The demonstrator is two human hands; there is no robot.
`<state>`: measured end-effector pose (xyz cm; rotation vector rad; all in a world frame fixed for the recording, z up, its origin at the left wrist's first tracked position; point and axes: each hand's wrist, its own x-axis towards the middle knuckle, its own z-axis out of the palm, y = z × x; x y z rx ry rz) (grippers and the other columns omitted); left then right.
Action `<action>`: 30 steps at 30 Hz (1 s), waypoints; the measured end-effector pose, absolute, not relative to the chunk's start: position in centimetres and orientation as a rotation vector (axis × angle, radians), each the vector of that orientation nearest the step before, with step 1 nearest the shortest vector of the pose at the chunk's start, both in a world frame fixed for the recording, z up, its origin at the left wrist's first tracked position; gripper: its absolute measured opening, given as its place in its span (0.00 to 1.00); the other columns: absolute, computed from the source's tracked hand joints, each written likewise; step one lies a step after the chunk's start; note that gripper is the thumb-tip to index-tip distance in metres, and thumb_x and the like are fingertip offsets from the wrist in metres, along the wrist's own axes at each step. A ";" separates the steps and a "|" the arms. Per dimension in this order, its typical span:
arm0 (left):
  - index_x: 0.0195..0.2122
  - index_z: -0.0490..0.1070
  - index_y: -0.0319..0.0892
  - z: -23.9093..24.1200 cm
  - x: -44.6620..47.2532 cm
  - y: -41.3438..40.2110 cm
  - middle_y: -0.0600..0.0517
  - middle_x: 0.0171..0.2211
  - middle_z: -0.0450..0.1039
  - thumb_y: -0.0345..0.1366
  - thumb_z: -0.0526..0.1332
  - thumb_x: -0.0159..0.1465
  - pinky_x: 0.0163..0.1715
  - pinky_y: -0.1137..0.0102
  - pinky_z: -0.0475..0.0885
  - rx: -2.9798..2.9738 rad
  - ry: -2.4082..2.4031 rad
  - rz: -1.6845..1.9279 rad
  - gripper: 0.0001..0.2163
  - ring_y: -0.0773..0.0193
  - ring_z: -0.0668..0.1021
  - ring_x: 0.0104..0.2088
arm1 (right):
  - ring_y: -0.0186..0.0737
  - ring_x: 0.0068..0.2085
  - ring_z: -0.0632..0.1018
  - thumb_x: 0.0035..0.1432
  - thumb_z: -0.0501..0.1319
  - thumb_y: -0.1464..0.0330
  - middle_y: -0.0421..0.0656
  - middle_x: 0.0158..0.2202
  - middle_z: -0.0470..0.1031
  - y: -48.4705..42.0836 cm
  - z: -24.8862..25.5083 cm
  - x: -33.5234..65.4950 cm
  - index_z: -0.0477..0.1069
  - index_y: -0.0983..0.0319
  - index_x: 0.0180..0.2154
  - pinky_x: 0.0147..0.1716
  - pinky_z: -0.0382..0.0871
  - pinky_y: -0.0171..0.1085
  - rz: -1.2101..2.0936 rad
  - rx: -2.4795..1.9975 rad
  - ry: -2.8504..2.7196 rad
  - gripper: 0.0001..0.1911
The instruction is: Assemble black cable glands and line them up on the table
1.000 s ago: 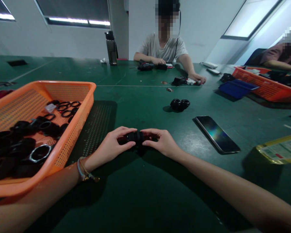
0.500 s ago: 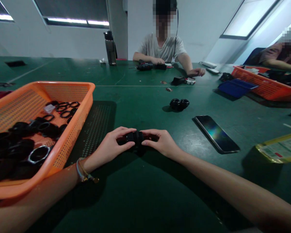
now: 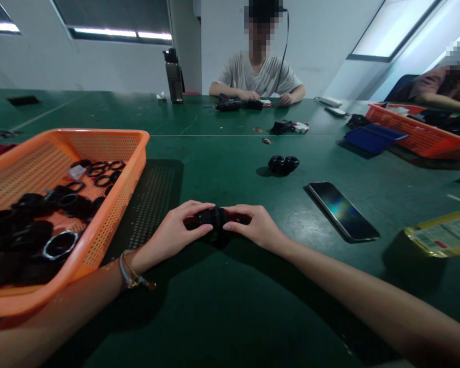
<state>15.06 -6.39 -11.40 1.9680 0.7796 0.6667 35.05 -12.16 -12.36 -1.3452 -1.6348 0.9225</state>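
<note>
Between my two hands sits a black ridged cylindrical fitting [image 3: 216, 219], just above or on the green table [image 3: 230, 306]; I cannot tell whether it touches. My left hand [image 3: 186, 222] pinches its left end between thumb and fingers. From the other side, my right hand [image 3: 255, 225] grips its right end, thumb nearest me. The fingers cover both ends of the part. Beyond the hands, to the right, a pair of shiny black round fittings [image 3: 283, 164] stand side by side.
An orange basket [image 3: 99, 240] of black rings and fittings stands at left. To the right lie a phone [image 3: 343, 210] and a yellow-edged pack [image 3: 442, 232]. Farther off are a blue tray [image 3: 374, 138], another orange basket [image 3: 425, 138], a bottle [image 3: 174, 76] and a co-worker [image 3: 255, 76].
The co-worker across the table has drawn one hand back from the small parts toward their body. My hands and the fitting look almost unmoved.
</note>
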 end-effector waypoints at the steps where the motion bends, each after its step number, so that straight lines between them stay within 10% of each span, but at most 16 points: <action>1: 0.46 0.72 0.43 -11.4 15.1 -6.4 0.49 0.43 0.71 0.38 0.61 0.54 0.43 0.63 0.74 1.969 0.782 0.668 0.17 0.60 0.76 0.42 | 0.36 0.31 0.75 0.47 0.66 0.69 0.43 0.35 0.79 -12.2 -12.4 35.1 0.76 0.62 0.42 0.30 0.69 0.36 0.916 -1.345 -1.653 0.17; 30: 0.46 0.72 0.43 -11.5 15.2 -6.4 0.48 0.43 0.70 0.38 0.61 0.54 0.43 0.63 0.73 1.964 0.776 0.654 0.17 0.60 0.75 0.42 | 0.31 0.26 0.69 0.46 0.65 0.71 0.42 0.34 0.78 -12.2 -12.1 34.9 0.73 0.62 0.42 0.26 0.63 0.33 0.963 -1.408 -1.576 0.18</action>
